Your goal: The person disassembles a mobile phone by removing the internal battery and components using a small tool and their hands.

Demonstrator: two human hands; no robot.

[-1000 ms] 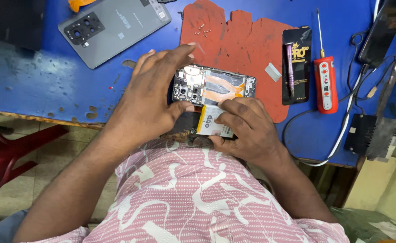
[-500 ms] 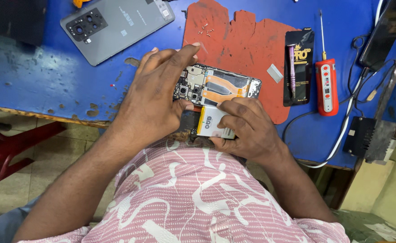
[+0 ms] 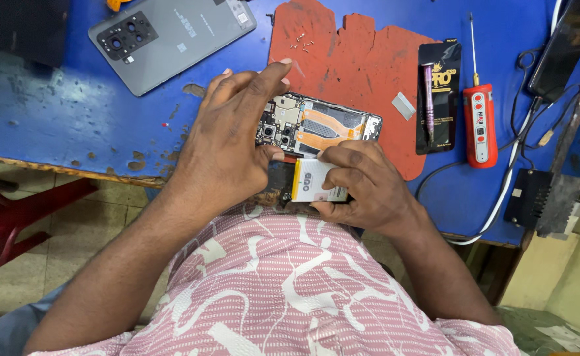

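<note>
Blue painted desk (image 3: 52,118), worn and chipped near its front edge, carrying a red rubber work mat (image 3: 362,62) with ragged cut outline. Opened smartphone with back cover removed (image 3: 316,128), circuit board, camera modules and orange flex cable exposed, lying partly on mat near desk front edge, close to body. Left hand (image 3: 227,142) curled over camera end of phone, fingers arched above the board, thumb pressed at the lower edge; gripping phone body. Right hand (image 3: 362,184) closed around white rectangular battery with yellow edge stripe (image 3: 313,181), thumb on top face, battery at the lower half of phone; seated or lifted cannot be told. Grey detached phone back cover with black camera surround (image 3: 171,36) lying flat, well apart to upper left. Small loose screws (image 3: 301,43) scattered on mat top. Black tool packet holding a purple-handled tool (image 3: 438,95) just beside a red-bodied precision screwdriver (image 3: 480,122), right of mat. Black and white cables (image 3: 514,191) trailing at right.
</note>
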